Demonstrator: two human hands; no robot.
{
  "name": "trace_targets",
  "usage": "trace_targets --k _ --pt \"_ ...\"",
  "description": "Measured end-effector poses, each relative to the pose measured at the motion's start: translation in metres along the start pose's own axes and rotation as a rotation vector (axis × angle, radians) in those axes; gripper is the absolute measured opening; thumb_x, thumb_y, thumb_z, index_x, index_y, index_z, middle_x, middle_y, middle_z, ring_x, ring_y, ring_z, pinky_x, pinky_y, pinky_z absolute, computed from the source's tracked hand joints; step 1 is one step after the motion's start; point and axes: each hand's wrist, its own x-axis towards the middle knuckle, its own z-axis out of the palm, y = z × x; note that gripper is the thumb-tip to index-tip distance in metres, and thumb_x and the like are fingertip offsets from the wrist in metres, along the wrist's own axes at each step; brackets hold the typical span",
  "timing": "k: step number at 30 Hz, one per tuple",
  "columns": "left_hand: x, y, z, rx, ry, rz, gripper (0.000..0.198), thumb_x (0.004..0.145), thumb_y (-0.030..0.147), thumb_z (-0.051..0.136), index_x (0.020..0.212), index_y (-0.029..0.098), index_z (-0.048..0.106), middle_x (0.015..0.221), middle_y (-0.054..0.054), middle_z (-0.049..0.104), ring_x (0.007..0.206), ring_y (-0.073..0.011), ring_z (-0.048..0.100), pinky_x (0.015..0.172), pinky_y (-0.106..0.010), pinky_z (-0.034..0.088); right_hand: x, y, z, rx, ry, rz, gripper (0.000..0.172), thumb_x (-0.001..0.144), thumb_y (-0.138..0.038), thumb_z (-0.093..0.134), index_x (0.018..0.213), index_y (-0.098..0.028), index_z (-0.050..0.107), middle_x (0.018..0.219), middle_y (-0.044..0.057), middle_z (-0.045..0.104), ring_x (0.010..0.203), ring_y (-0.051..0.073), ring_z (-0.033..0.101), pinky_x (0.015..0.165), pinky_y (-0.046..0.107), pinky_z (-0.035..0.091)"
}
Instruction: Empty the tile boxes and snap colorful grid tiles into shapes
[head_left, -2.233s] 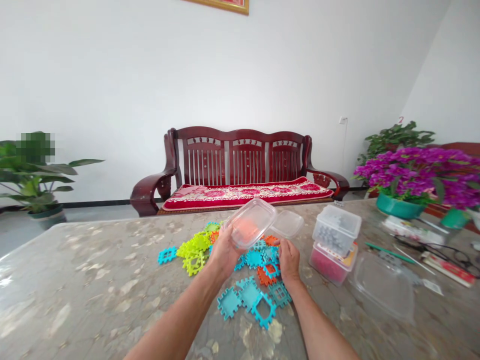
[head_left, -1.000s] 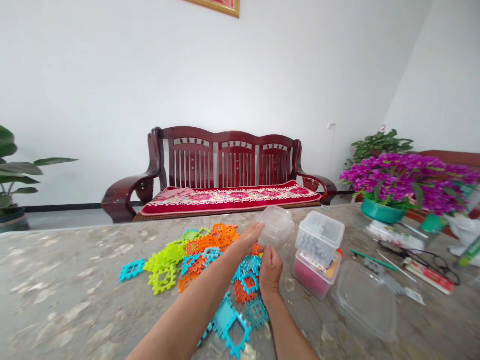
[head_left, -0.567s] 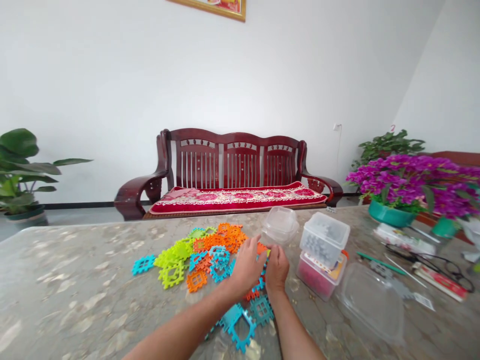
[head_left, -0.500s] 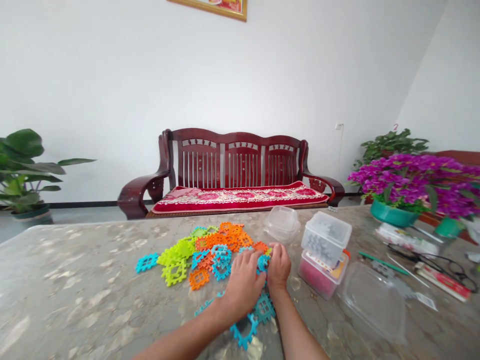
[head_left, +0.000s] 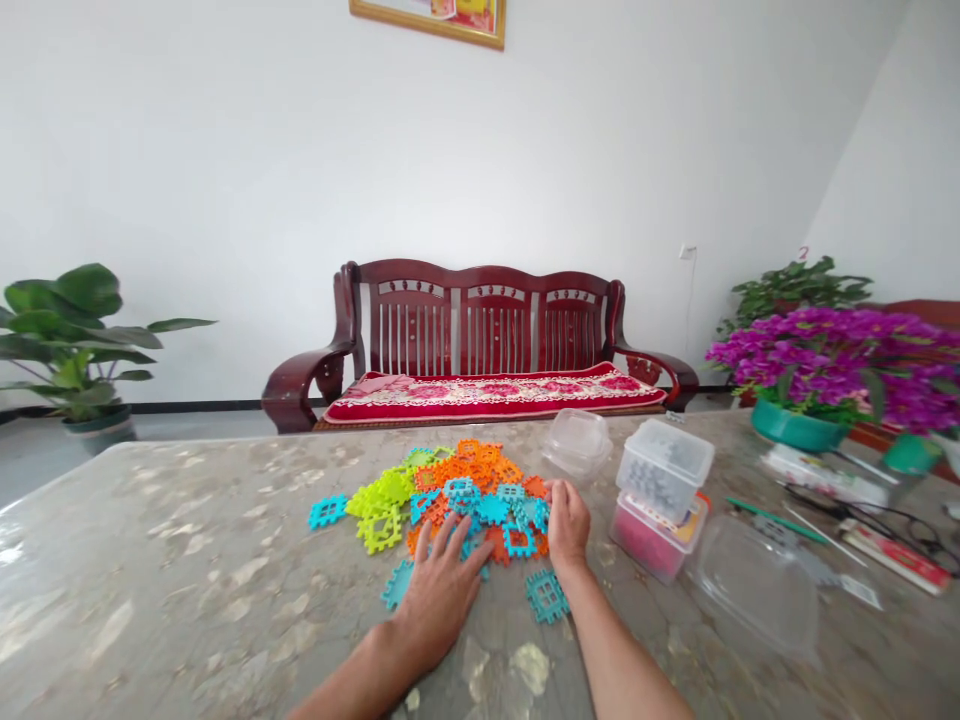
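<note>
A heap of flat plastic building pieces with toothed edges lies on the table before me, with orange pieces [head_left: 480,458], lime-green pieces [head_left: 381,495] and blue pieces [head_left: 493,509] overlapping. My left hand [head_left: 442,590] rests palm down at the near side of the heap, fingers spread over blue and orange pieces, partly hiding them. A blue piece [head_left: 397,583] lies just left of it. My right hand [head_left: 568,525] is curled against the heap's right edge, beside blue pieces; whether anything is inside its fingers is hidden. Close to that wrist lies a teal windowed piece [head_left: 547,596].
Right of the heap, a clear box of grey parts [head_left: 664,470] sits on a box with pink contents [head_left: 652,540]. A clear container [head_left: 576,442] stands behind, a transparent lid [head_left: 757,585] lies nearer. Glasses [head_left: 885,520] and potted purple flowers [head_left: 825,360] are farther right.
My left hand has moved left, away from my right hand, and its fingers have spread. Loose blue pieces near my wrists are now closer to the heap. The view has shifted slightly left.
</note>
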Motion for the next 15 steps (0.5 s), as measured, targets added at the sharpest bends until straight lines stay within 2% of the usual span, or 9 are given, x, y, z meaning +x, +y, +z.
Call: trace_targets --k 3,7,11,13,15 --pt "-0.003 -0.021 0.003 0.047 0.101 -0.043 0.056 0.087 0.007 0.047 0.130 0.041 0.062 0.148 -0.006 0.053 0.142 -0.0336 0.038 0.116 -0.065 0.021 -0.003 -0.002 0.001 -0.029 0.000 -0.083 0.044 0.090 -0.049 0.037 0.080 -0.020 0.069 0.077 0.005 0.071 0.075 0.021 0.062 0.073 0.030 0.043" --pt "-0.007 -0.033 0.004 0.057 0.236 -0.067 0.065 0.082 -0.001 0.043 0.127 0.041 0.064 0.144 -0.003 0.057 0.141 -0.0326 0.040 0.116 -0.066 0.018 -0.004 -0.016 -0.008 -0.152 0.015 -0.333 0.042 0.094 -0.043 0.036 0.086 -0.020 0.070 0.089 0.007 0.073 0.086 0.022 0.062 0.083 0.033 0.043" --pt "-0.007 -0.042 0.000 0.057 0.344 -0.077 0.058 0.082 -0.001 0.044 0.116 0.038 0.071 0.139 -0.003 0.061 0.136 -0.0316 0.045 0.117 -0.067 0.012 0.000 -0.046 -0.035 -0.338 0.094 -0.596 0.032 0.095 -0.036 0.043 0.094 -0.021 0.071 0.095 0.008 0.073 0.091 0.023 0.059 0.089 0.036 0.041" --pt "-0.008 -0.045 -0.002 0.038 0.393 -0.058 0.054 0.083 0.001 0.045 0.114 0.037 0.071 0.136 -0.002 0.063 0.134 -0.0304 0.048 0.118 -0.067 0.012 0.005 -0.062 -0.053 -0.452 0.180 -0.633 0.028 0.094 -0.030 0.045 0.099 -0.022 0.071 0.102 0.009 0.071 0.098 0.024 0.058 0.092 0.038 0.039" --pt "-0.009 -0.043 -0.004 -0.007 0.395 0.033 0.051 0.083 0.003 0.047 0.114 0.036 0.071 0.133 -0.002 0.065 0.133 -0.0285 0.049 0.119 -0.063 0.014 0.012 -0.078 -0.072 -0.565 0.270 -0.620 0.028 0.092 -0.027 0.046 0.106 -0.021 0.069 0.113 0.011 0.068 0.107 0.026 0.056 0.096 0.040 0.036"
